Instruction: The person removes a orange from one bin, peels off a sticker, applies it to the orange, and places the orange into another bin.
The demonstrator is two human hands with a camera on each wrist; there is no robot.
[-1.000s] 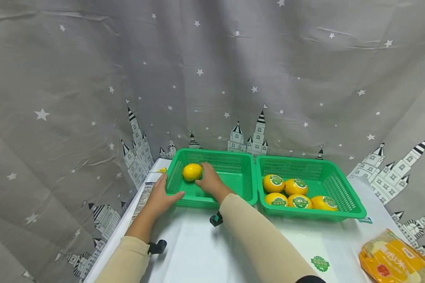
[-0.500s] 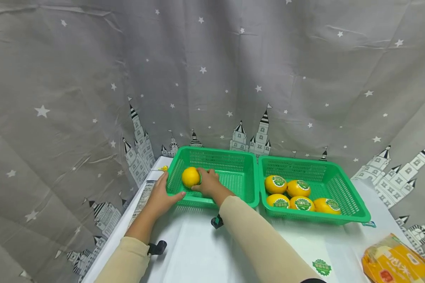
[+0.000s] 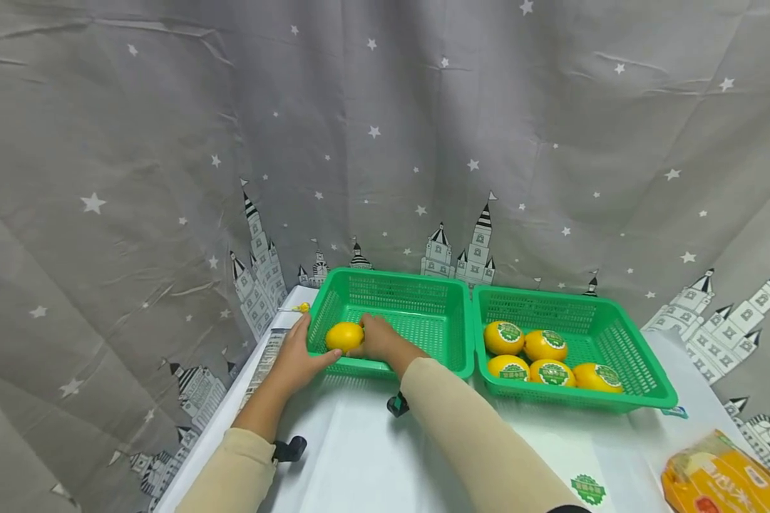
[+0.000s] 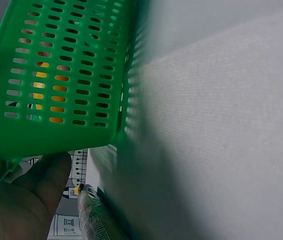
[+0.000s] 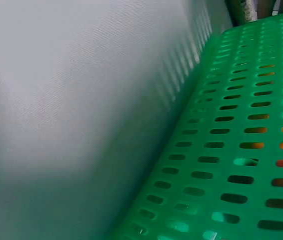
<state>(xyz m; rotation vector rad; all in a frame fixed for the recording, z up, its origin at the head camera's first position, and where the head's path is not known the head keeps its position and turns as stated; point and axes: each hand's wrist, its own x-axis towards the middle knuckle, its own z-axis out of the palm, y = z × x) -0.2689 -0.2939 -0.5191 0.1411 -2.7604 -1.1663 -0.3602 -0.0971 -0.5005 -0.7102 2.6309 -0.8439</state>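
Note:
In the head view, my right hand reaches into the left green basket. It grips a yellow lemon by its right side, close to the front wall; part of the fingers is hidden. My left hand holds the same basket at its front left corner, thumb over the front rim and fingers along the left side. The left wrist view shows those fingers against the basket's outside, with yellow showing through the slots. The right wrist view has mostly the slotted basket wall, and the hand itself is hidden there.
A second green basket stands against the right side of the first, holding several lemons with green stickers. An orange printed bag lies at the right front. A green label lies on the white table. Behind hangs a grey curtain.
My right hand has closed on the lemon, which has moved toward the basket's front wall and turned. The left hand has stayed at the basket corner. The head view has shifted slightly.

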